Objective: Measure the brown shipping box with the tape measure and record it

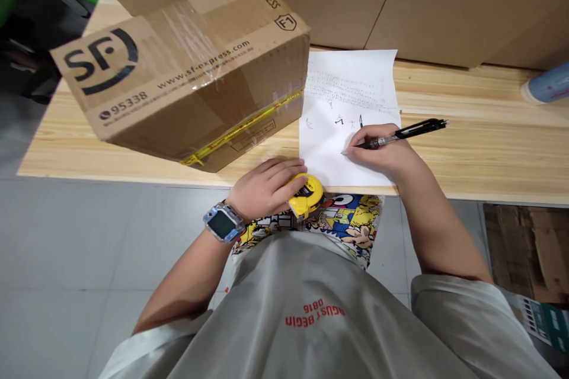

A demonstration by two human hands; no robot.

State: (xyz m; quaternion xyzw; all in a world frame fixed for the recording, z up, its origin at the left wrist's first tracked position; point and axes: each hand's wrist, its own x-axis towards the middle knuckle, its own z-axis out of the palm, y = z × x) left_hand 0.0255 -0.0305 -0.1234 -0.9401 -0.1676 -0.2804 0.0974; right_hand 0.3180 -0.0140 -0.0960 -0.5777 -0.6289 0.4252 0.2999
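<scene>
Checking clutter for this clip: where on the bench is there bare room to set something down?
Bare wood lies right of the paper sheet, between the pen and the blue container. It is crowded on the left: the cardboard box, the left hand on the tape measure, the right hand writing.

- The tape measure (306, 196) lies under the left hand (265, 187), at the table (489, 148) edge.
- The box (186, 71) sits beyond that hand.
- The paper (342, 112) lies under the right hand (382, 151), which holds the pen (406, 132).

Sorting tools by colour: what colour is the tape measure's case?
Yellow, with black trim; tape measure, head view.
</scene>
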